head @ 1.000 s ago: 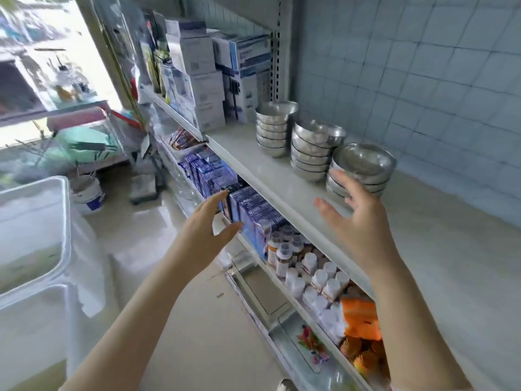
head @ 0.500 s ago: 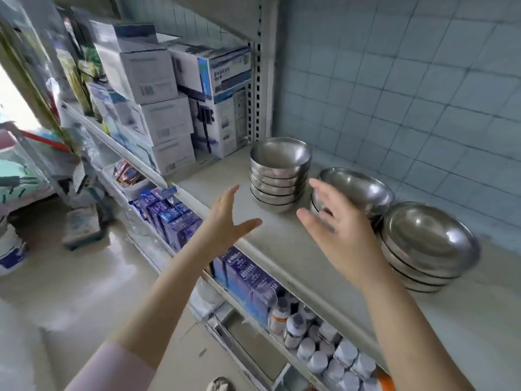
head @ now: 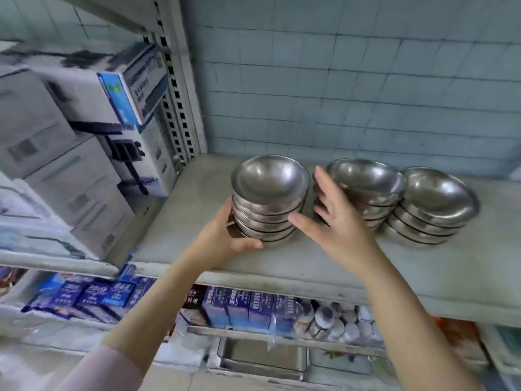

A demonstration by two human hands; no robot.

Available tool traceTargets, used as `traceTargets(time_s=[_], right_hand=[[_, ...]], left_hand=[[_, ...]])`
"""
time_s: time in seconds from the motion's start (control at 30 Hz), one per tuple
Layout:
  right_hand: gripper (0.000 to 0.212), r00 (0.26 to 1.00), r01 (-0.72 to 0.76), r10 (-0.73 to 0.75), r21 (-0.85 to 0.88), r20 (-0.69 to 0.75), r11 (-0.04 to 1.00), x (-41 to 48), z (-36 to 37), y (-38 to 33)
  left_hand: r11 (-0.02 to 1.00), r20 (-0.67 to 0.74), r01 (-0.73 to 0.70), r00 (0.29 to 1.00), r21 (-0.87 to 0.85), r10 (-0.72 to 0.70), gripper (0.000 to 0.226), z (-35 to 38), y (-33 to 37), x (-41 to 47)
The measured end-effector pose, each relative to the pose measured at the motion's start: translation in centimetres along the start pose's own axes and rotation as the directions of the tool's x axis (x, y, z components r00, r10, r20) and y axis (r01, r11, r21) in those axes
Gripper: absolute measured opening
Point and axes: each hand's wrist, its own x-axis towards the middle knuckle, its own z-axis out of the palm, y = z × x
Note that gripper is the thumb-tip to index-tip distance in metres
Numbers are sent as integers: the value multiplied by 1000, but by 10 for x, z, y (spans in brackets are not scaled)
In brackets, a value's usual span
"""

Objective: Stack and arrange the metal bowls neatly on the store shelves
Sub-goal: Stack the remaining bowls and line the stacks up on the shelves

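- Three stacks of metal bowls stand in a row on the shelf (head: pixel 282 266), in front of the tiled wall (head: pixel 352 88).
- Left stack (head: pixel 269 198): several nested bowls, upright, standing apart from the middle stack (head: pixel 366 190).
- Right stack (head: pixel 435 207): just beside the middle stack; contact between the two cannot be told.
- Left hand (head: pixel 225 235): grips the lower left side of the left stack, thumb curled along its base at the front. The other digits are hidden behind the bowls.
- Right hand (head: pixel 341 227): holds nothing. Its fingers (head: pixel 322 184) are spread and straight in front of the middle stack, thumb pointing toward the left stack. Contact with either stack cannot be told.
- White cartons (head: pixel 84 153) stand at the left end of the same shelf.
- The shelf below carries blue boxes (head: pixel 239 306) and small bottles (head: pixel 324 320).
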Motion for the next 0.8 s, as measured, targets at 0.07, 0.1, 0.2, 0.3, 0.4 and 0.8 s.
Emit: traceTargets(time_s=[0.07, 0.1, 0.2, 0.3, 0.4, 0.8], right_hand=[[107, 1000, -13, 13, -5, 0, 1000, 2, 7, -1], [107, 1000, -16, 16, -1, -5, 1000, 2, 9, -2], [107, 998, -25, 26, 23, -65, 999, 5, 15, -7], [102, 994, -31, 31, 2, -109, 1000, 6, 17, -14], [96, 989, -50, 49, -2, -142, 999, 4, 19, -16], [80, 988, -45, 53, 59, -145, 997, 2, 19, -10]], left_hand=[[1000, 57, -15, 998, -24, 16, 98, -6, -3, -3], [999, 83, -18, 996, -38, 21, 99, -8, -5, -4], [996, 139, -32, 989, -87, 44, 102, -9, -4, -5], [984, 152, -50, 985, -173, 77, 98, -10, 3, -7], [961, 113, -80, 987, -263, 113, 88, -11, 8, -10], [951, 152, -103, 977, -292, 152, 68, -11, 10, -10]])
